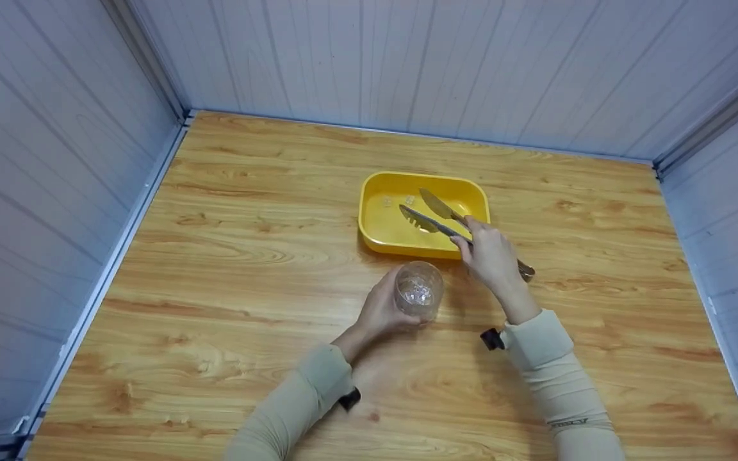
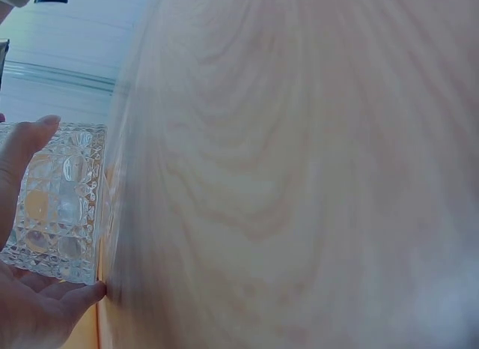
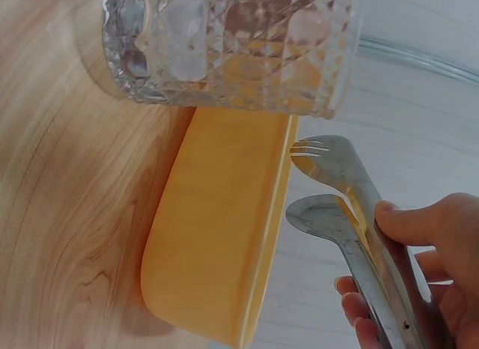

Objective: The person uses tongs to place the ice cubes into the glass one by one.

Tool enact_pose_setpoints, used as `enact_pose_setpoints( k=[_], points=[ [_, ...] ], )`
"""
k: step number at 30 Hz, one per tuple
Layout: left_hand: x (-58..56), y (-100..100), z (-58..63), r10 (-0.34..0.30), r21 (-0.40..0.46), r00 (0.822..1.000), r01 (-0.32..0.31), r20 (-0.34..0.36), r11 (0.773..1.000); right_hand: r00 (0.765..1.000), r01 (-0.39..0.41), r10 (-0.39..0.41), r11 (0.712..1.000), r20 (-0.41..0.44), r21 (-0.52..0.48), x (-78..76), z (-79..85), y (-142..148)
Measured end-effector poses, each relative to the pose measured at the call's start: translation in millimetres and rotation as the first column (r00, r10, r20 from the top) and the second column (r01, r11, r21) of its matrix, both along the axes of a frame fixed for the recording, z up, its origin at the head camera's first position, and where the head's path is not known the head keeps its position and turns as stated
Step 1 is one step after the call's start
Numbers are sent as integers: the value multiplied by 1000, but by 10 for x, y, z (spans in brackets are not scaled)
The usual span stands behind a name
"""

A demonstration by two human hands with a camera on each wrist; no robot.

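Note:
My left hand (image 1: 387, 307) grips a clear, patterned drinking glass (image 1: 419, 293) by its side, just in front of the yellow tray (image 1: 369, 240). Some clear pieces show inside the glass. In the left wrist view, thumb and fingers wrap the cut-glass wall (image 2: 63, 199). My right hand (image 1: 492, 255) holds metal serving tongs (image 1: 436, 225) over the tray, their two arms apart. One tip is slotted like a fork and the other is spoon-like, as the right wrist view shows. Nothing is visible between the tips. Two small clear cubes (image 1: 409, 200) lie in the tray's far left part.
The wood-grain table (image 1: 247, 256) extends around the tray and glass. White panel walls (image 1: 382, 64) enclose it at the back, left and right. A small black device (image 1: 492, 339) sits at the right cuff, another (image 1: 349, 399) at the left.

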State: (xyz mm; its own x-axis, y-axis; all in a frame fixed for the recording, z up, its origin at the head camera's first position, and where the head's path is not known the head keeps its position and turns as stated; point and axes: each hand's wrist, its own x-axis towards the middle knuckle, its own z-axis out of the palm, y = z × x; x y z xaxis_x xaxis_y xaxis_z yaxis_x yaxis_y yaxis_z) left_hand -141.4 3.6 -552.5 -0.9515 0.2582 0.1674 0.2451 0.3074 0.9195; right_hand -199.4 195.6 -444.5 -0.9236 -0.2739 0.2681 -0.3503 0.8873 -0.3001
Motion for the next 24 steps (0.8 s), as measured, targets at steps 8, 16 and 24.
enact_pose_setpoints(
  k=[8, 16, 24],
  points=[
    [-6, 6, -4, 1, -1, 1000, -1, 1, 1000, 1000, 14, -13, 998, -11, 62, -158, -74, -23],
    [4, 15, 8, 15, -14, 1000, -15, 7, 1000, 1000, 11, -9, 995, -24, 101, -313, -154, -42],
    [6, 20, 21, 13, 12, 1000, -13, 25, 1000, 999, -2, -5, 990, 51, 138, -441, -170, -67]
  ],
)
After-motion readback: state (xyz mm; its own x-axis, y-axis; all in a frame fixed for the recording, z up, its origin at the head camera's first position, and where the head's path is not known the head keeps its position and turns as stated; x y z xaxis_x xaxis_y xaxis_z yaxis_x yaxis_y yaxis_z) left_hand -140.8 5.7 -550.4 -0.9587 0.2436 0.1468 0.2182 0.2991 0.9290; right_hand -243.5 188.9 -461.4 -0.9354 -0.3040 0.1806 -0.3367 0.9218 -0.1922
